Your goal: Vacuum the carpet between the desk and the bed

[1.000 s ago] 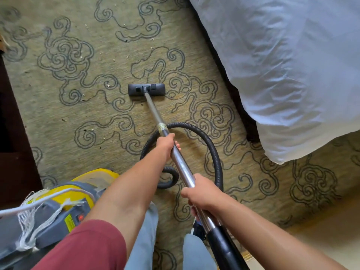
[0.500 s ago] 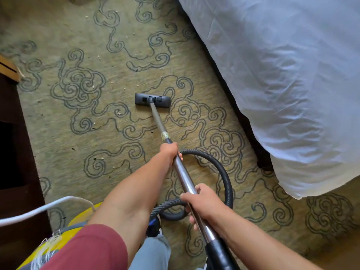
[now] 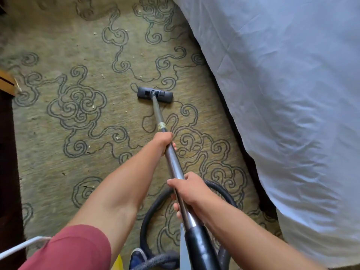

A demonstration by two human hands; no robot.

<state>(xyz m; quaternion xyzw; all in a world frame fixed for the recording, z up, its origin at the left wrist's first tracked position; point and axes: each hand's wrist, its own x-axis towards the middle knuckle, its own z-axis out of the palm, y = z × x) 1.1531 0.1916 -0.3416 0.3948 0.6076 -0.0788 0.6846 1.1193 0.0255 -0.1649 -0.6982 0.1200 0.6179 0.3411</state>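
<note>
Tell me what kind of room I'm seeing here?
Most likely a bedroom, perhaps a hotel room: a bed with a white cover runs along the right, a patterned carpet covers the floor, and dark wooden furniture, probably the desk, edges the left.

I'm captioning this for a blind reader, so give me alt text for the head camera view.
Both hands grip a vacuum wand, left hand ahead of right hand, with the floor head on a green swirl-patterned carpet. A white-covered bed lies to the right, and the black hose loops near the feet.
</note>
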